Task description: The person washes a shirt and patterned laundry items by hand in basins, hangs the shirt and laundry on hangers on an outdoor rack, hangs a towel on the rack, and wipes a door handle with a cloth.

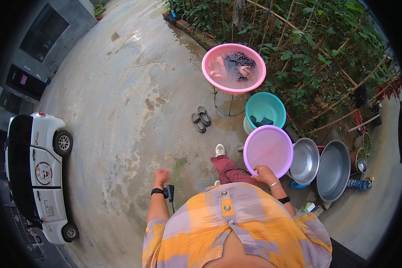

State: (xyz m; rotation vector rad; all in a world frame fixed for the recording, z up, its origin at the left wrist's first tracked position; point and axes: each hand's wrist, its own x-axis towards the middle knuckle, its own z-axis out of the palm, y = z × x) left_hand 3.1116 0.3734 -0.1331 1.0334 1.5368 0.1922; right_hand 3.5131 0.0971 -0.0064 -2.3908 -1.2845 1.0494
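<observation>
At the left edge of the concrete yard (102, 102) stands a white car (44, 178); the left hand (162, 175) hangs well apart from it over bare concrete, blurred, with nothing visible in it, and whether it is closed I cannot tell. Slippers (197, 123) lie beyond. Near the edge of the garden bed (295, 71), a pink basin (232, 90) of soaking clothes (241, 60) sits on a stand, with a green basin (265, 100) below it. Just in front is the purple basin (269, 127), its near rim gripped by the right hand (265, 174); metal basins (304, 156) stand to its right. The step in hand appears to be holding or steadying the purple basin; shifting it would probably call for the left hand on the opposite rim, keeping it level in case it holds water.
</observation>
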